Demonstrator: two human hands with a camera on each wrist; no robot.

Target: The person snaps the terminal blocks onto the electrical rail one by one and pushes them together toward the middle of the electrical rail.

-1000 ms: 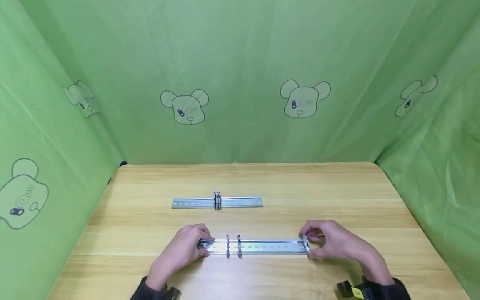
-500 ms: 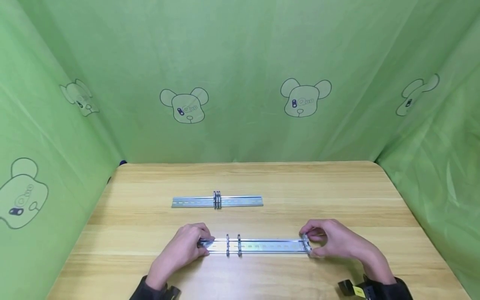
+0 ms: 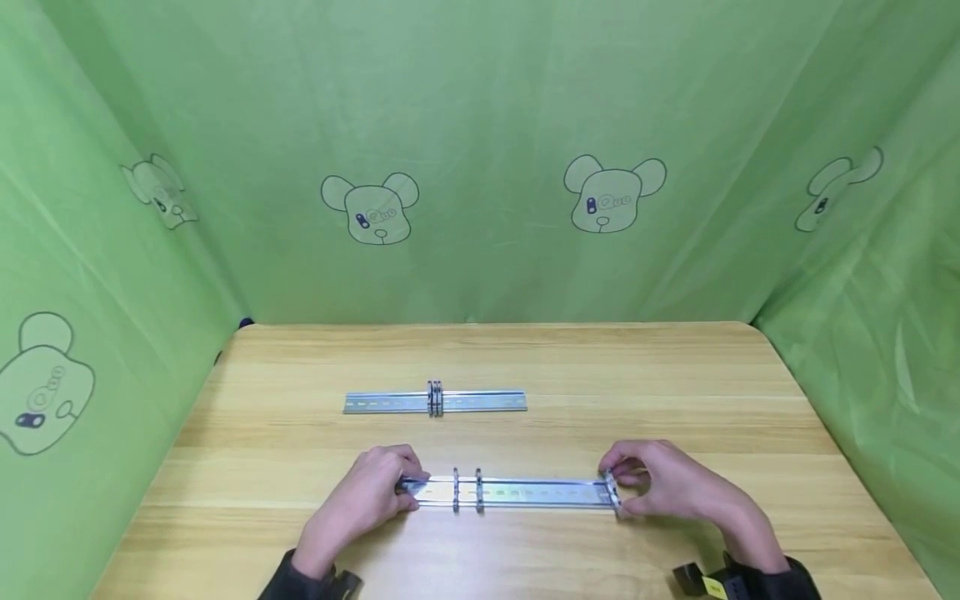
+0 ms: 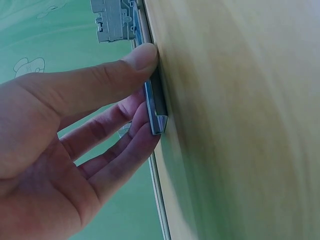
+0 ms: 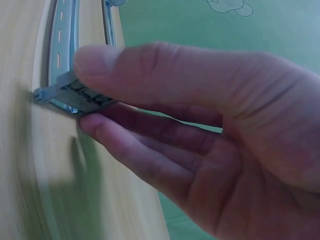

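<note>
A slotted metal DIN rail (image 3: 543,493) lies across the near part of the table. Its left end is pinched between the thumb and fingers of my left hand (image 3: 367,490). Two thin grey terminal blocks (image 3: 456,490) stand a little apart across the rail's left half. At the rail's right end, my right hand (image 3: 667,482) pinches another grey terminal block (image 5: 82,95), thumb on one side and fingers on the other. This block sits slightly tilted across the rail end; whether it is clipped on, I cannot tell. In the left wrist view, a terminal block (image 4: 115,20) shows beyond my thumb.
Farther back lies a second, shorter DIN rail (image 3: 390,404) with several terminal blocks (image 3: 435,399) packed together near its middle. The wooden table (image 3: 675,375) is bordered at the back and sides by green cloth (image 3: 480,275) printed with bear heads.
</note>
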